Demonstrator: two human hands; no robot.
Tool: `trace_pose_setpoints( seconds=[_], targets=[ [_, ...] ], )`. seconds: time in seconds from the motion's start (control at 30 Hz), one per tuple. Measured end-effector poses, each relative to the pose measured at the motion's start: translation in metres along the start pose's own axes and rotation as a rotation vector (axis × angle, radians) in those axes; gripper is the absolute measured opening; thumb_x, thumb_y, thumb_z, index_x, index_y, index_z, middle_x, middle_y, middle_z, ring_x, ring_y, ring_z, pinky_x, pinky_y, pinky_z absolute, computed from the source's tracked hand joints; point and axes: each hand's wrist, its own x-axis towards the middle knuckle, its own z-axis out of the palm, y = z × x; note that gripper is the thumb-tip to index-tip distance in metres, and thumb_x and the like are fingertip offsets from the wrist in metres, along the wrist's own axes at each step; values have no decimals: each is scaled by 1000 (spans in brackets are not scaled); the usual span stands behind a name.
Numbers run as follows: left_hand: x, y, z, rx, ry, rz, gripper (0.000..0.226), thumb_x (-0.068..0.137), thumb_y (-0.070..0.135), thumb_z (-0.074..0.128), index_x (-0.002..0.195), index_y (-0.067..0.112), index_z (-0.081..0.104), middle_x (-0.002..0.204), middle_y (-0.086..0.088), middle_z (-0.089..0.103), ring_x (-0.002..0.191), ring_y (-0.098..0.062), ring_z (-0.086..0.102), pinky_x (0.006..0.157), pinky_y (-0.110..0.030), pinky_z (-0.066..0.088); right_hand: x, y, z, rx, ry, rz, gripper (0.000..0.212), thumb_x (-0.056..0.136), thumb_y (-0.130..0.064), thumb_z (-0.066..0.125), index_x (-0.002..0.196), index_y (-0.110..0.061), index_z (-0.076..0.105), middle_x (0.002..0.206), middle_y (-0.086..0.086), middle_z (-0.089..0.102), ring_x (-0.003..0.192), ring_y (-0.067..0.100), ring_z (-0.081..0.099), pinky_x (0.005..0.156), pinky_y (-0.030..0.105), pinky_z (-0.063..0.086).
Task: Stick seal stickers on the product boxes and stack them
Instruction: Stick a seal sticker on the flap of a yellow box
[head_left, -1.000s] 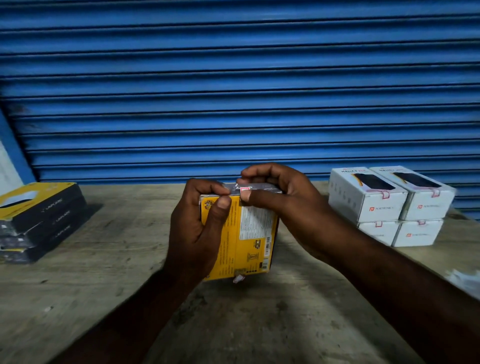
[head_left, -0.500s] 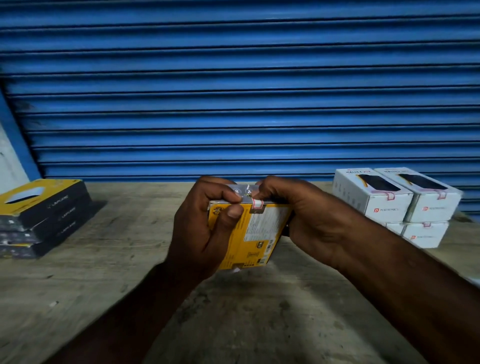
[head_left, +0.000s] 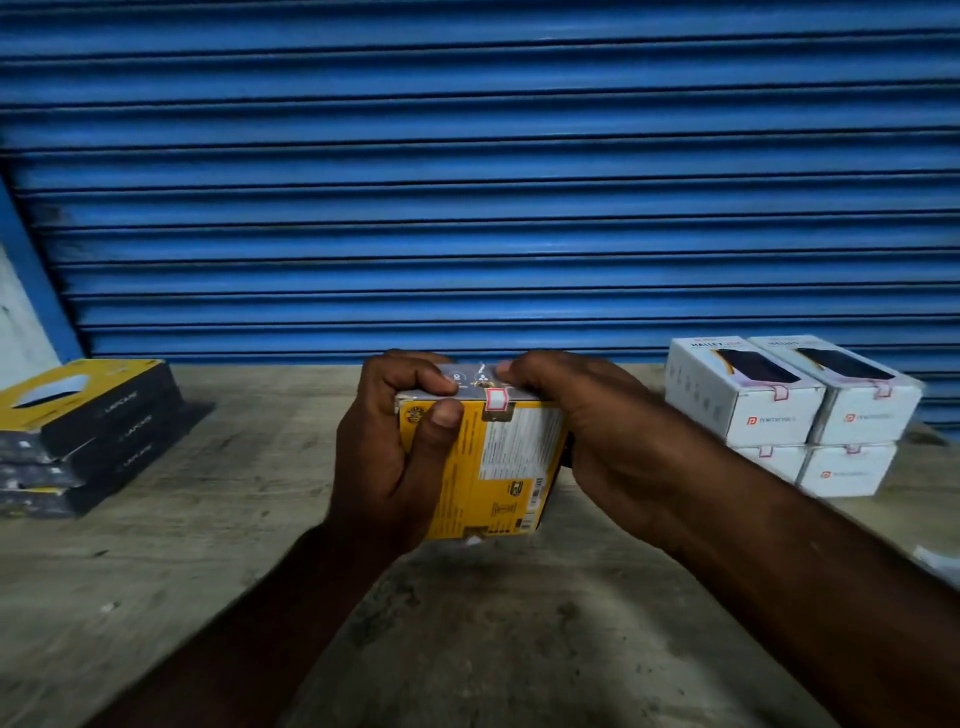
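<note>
Yellow box (head_left: 493, 467) held upright above the bench (head_left: 218, 545) middle, grey top face, printed label on the near side. Seal sticker (head_left: 496, 400) (white, red-edged) folded over the top front edge. Stack of black-and-yellow boxes (head_left: 78, 431) at the left edge; white boxes (head_left: 795, 415), two high and side by side, at the right rear, red seals on their front edges. Bare bench surface between and in front. Left hand (head_left: 395, 457) clasped round the box's left side, thumb on the front. Right hand (head_left: 587, 426) clasped round the right side, fingers curled on top.
</note>
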Motion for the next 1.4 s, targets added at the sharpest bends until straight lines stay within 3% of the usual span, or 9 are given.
trace_pose_setpoints(
  seconds=[0.17, 0.27, 0.43, 0.6, 0.8, 0.9, 1.0, 1.23, 1.4],
  targets=[
    [2, -2, -1, -49, 29, -81, 12, 93, 32, 46, 103, 38, 42, 101, 32, 56, 91, 7, 58, 78, -13, 45, 3, 6, -2, 55, -25, -28, 44, 82, -49, 68, 110, -15, 65, 105, 5, 74, 101, 24, 69, 95, 46, 53],
    [5, -4, -1, -119, 28, -115, 13, 95, 30, 43, 108, 28, 40, 104, 31, 55, 93, 6, 58, 79, -12, 46, 0, 9, -1, -147, -18, -190, 42, 81, -37, 75, 114, -20, 53, 103, 2, 70, 92, 12, 71, 80, 32, 60],
    [4, -3, 1, -238, 1, -199, 29, 91, 32, 54, 117, 23, 46, 118, -1, 60, 107, -19, 62, 91, -35, 49, 0, 14, -5, -245, -48, -354, 35, 89, -18, 69, 113, -16, 43, 104, 7, 65, 92, 15, 69, 78, 37, 59],
    [2, 10, 7, -204, 79, -223, 40, 81, 31, 68, 113, 22, 46, 109, 12, 61, 94, -5, 66, 78, -17, 51, -1, 12, -11, -326, -129, -419, 43, 86, 1, 66, 116, -17, 41, 104, 3, 60, 88, 7, 64, 73, 37, 58],
    [-2, 15, 9, -145, 40, -220, 35, 89, 14, 65, 113, 25, 42, 107, 31, 60, 90, 4, 66, 72, -9, 50, -4, 11, -13, -110, -154, -390, 32, 82, -21, 63, 109, -17, 46, 89, -10, 62, 85, 6, 63, 72, 27, 56],
    [-3, 13, 4, -248, -2, -227, 37, 87, 5, 54, 118, 21, 42, 111, 26, 60, 97, -1, 65, 77, -14, 52, -3, 12, -8, -174, -58, -434, 37, 82, -33, 74, 107, -22, 48, 91, -10, 63, 84, 10, 66, 70, 30, 59],
    [-1, 12, 1, -320, 9, -241, 44, 83, 21, 50, 127, 19, 43, 118, 11, 58, 104, -8, 61, 86, -22, 49, -2, 15, -5, -200, -18, -470, 36, 81, -36, 73, 106, -26, 49, 93, -8, 62, 84, 13, 66, 69, 33, 60],
    [4, 16, 9, -455, 26, -466, 52, 84, 41, 59, 132, 24, 48, 124, -4, 64, 108, -13, 66, 84, -21, 53, 2, 22, -10, -357, -11, -531, 51, 80, -3, 70, 112, -28, 41, 100, -13, 56, 88, 12, 64, 70, 38, 60],
    [4, 15, 18, -578, 68, -591, 52, 71, 35, 74, 121, 37, 57, 124, -5, 63, 106, -15, 68, 79, -24, 54, -1, 21, -11, -417, 14, -625, 52, 72, -1, 62, 116, -20, 41, 106, -5, 54, 94, 15, 61, 73, 42, 56]
  ],
)
